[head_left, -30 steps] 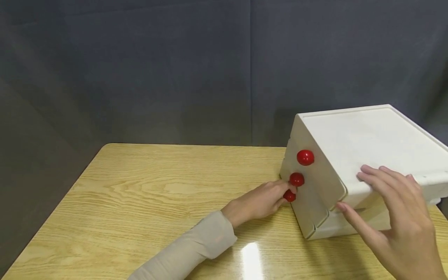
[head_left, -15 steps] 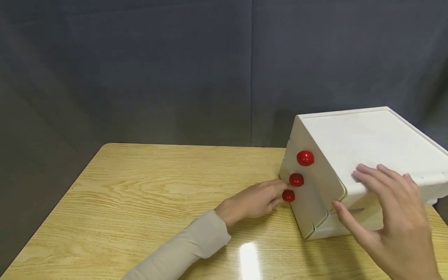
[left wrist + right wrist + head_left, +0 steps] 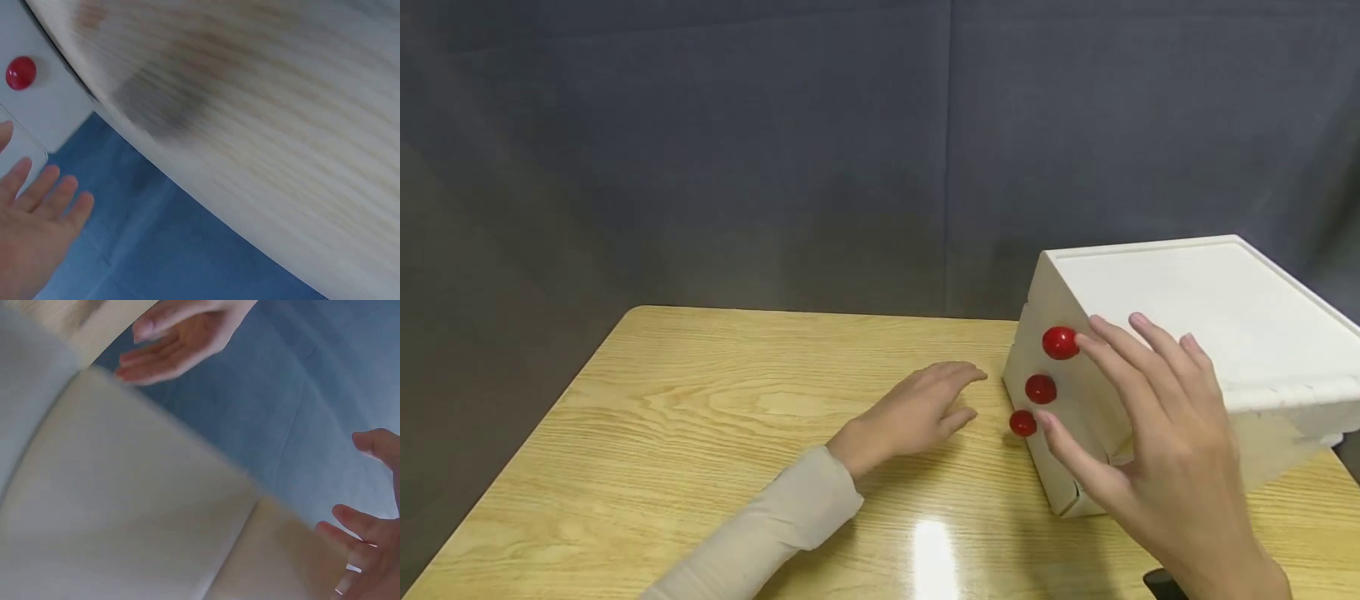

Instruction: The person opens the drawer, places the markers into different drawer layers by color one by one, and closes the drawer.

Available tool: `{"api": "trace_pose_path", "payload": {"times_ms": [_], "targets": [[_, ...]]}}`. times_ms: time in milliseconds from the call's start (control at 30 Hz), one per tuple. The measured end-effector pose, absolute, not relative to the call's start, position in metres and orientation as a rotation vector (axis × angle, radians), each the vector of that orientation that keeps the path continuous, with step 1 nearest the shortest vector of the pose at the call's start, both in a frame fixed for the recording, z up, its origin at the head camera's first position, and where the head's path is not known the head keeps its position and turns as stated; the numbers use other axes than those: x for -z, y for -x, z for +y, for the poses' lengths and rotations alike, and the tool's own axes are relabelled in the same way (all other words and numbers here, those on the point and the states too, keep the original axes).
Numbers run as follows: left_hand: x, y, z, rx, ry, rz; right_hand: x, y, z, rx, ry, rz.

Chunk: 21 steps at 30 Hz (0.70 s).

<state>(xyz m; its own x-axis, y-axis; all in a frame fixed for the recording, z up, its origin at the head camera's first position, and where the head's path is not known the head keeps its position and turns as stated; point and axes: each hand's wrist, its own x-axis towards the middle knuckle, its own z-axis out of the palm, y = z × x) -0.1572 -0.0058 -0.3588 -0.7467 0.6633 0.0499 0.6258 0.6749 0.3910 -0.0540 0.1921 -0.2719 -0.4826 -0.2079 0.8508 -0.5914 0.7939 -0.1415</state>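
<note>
A white drawer unit (image 3: pixel 1157 312) stands at the right of the table in the head view. Its left-facing front carries three red knobs: a top knob (image 3: pixel 1060 342), a middle knob (image 3: pixel 1041 389) and a bottom knob (image 3: pixel 1022 422). My left hand (image 3: pixel 917 410) hovers left of the bottom knob, fingers extended, apart from it and holding nothing. Spread in front of the unit's near front corner is my right hand (image 3: pixel 1176 442), which hides part of the fronts. Its fingertips appear close to the knobs; whether they touch, I cannot tell. One red knob (image 3: pixel 21 73) shows in the left wrist view.
The wood-grain table (image 3: pixel 715 417) extends to the left, with a light reflection near its front. Behind it hangs a dark blue-grey curtain (image 3: pixel 760 167). A dark band (image 3: pixel 1163 583) sits near my right wrist.
My left hand has let go of the bottom knob and drawn back to the left. My right hand has moved left from the unit's top edge toward the knobs.
</note>
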Motion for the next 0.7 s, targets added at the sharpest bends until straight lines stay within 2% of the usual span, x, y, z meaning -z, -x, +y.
{"api": "trace_pose_path", "payload": {"times_ms": [400,700], "targets": [[0.356,0.174,-0.045,-0.614,-0.949,3.036,0.267,0.071,0.149,-0.514,-0.750,-2.058],[0.360,0.197,-0.080,-0.511,-0.765,3.140,0.285,0.099,0.115,-0.551,-0.857,-2.112]]}}
